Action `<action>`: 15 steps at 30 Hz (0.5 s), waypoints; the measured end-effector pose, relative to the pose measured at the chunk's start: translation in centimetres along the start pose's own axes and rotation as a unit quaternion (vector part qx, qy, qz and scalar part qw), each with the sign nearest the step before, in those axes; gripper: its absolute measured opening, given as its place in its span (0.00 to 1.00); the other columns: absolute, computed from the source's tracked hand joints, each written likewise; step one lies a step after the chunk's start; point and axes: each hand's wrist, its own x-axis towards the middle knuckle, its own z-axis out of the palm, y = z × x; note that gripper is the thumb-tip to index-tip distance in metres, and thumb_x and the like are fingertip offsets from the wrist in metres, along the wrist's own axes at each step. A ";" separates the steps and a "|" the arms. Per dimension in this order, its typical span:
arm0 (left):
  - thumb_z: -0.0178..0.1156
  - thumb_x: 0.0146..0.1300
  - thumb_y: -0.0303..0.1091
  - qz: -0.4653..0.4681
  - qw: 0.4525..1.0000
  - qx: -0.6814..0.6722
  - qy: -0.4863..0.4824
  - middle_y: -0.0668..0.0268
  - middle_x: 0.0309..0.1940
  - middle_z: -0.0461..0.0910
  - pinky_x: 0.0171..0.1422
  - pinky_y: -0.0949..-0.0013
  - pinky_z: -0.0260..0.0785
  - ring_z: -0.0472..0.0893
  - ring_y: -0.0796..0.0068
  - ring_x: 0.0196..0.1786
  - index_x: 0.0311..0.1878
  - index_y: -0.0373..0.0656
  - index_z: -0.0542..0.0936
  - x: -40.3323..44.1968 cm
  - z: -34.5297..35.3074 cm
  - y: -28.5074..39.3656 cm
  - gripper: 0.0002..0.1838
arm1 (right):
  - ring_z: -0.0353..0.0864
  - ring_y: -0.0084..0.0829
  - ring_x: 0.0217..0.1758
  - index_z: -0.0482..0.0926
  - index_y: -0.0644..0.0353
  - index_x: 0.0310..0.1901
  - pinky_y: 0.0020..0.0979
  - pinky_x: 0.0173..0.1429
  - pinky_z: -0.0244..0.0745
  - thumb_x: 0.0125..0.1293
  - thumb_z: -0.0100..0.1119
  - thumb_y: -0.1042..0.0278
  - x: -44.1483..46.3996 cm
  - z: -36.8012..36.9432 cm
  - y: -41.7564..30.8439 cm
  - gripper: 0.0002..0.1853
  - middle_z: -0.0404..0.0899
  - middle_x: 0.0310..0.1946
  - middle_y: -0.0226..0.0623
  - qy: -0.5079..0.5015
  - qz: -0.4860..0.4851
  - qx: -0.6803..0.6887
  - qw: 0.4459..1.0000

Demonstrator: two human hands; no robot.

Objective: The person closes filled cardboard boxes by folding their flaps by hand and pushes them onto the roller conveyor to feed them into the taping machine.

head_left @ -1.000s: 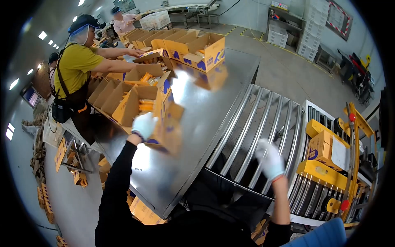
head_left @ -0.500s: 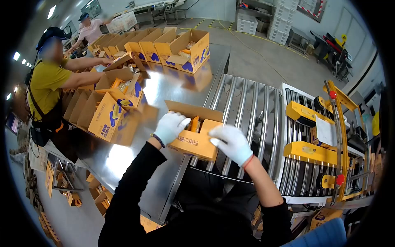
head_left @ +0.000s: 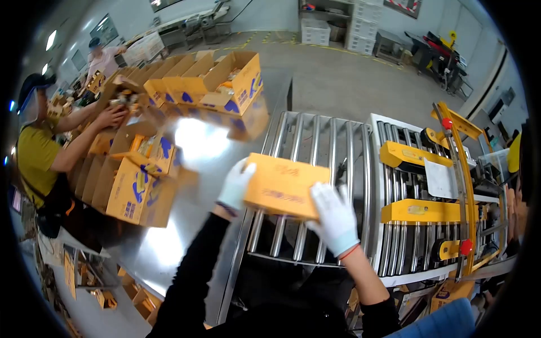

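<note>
Between my two white-gloved hands is a yellow-orange cardboard box (head_left: pixel 286 185) with its top closed over, slightly blurred, at the left part of the roller conveyor (head_left: pixel 279 239). My left hand (head_left: pixel 236 186) grips its left end, the thumb along the near side. My right hand (head_left: pixel 336 217) presses against the right end with its fingers on the corner. What is inside the box is hidden. Whether it rests on the rollers or is held just above them, I cannot tell.
A steel table (head_left: pixel 197 236) lies to the left, carrying open filled boxes (head_left: pixel 239 84) and a nearer box (head_left: pixel 127 191). A co-worker in a yellow shirt (head_left: pixel 39 158) reaches into boxes there. On the right stands a sealing machine with yellow guides (head_left: pixel 422 211).
The box's flaps have been folded down, hiding the packets inside. Both hands and the box have moved right onto the rollers. My right hand now holds its right end.
</note>
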 end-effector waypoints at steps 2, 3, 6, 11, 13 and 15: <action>0.58 0.76 0.42 0.094 0.978 0.167 0.076 0.50 0.61 0.79 0.72 0.61 0.68 0.77 0.58 0.66 0.68 0.32 0.72 2.5 8.1 -2.1 0.26 | 0.57 0.48 0.82 0.62 0.64 0.75 0.51 0.86 0.44 0.46 0.81 0.57 0.4 0.6 5.0 0.55 0.64 0.75 0.49 0.063 0.072 -0.073 0.993; 0.57 0.76 0.44 0.146 0.986 0.073 0.026 0.46 0.65 0.75 0.76 0.59 0.63 0.73 0.52 0.71 0.72 0.31 0.68 4.1 12.5 -5.3 0.30 | 0.57 0.50 0.81 0.62 0.65 0.75 0.51 0.86 0.44 0.46 0.81 0.56 1.3 0.9 6.6 0.55 0.64 0.75 0.51 0.070 0.086 -0.070 0.991; 0.59 0.75 0.51 0.047 0.956 -0.003 -0.289 0.46 0.69 0.72 0.79 0.59 0.59 0.70 0.54 0.74 0.75 0.31 0.65 2.6 20.5 -0.8 0.37 | 0.57 0.53 0.81 0.62 0.66 0.74 0.50 0.85 0.46 0.48 0.79 0.52 3.8 -0.5 9.9 0.54 0.63 0.75 0.55 0.057 0.147 -0.065 0.985; 0.68 0.64 0.44 0.346 0.839 0.416 -0.061 0.62 0.42 0.81 0.49 0.61 0.74 0.81 0.64 0.43 0.47 0.40 0.81 13.7 13.7 6.2 0.18 | 0.64 0.49 0.77 0.77 0.61 0.61 0.49 0.82 0.55 0.65 0.62 0.60 3.6 1.0 15.0 0.24 0.67 0.73 0.50 0.158 0.154 -0.130 0.967; 0.66 0.67 0.41 0.419 0.722 0.539 0.110 0.54 0.51 0.80 0.57 0.59 0.73 0.81 0.55 0.50 0.60 0.37 0.74 24.1 2.8 6.1 0.24 | 0.66 0.47 0.76 0.79 0.60 0.58 0.47 0.81 0.58 0.65 0.58 0.65 2.0 1.2 16.5 0.20 0.69 0.72 0.48 0.200 0.167 -0.115 0.959; 0.65 0.69 0.38 0.444 0.564 0.653 0.241 0.45 0.60 0.79 0.66 0.57 0.73 0.80 0.47 0.58 0.73 0.35 0.67 35.8 -10.4 3.5 0.34 | 0.66 0.45 0.76 0.82 0.57 0.56 0.45 0.80 0.59 0.65 0.57 0.67 0.5 0.6 17.7 0.18 0.70 0.72 0.45 0.226 0.172 -0.094 0.954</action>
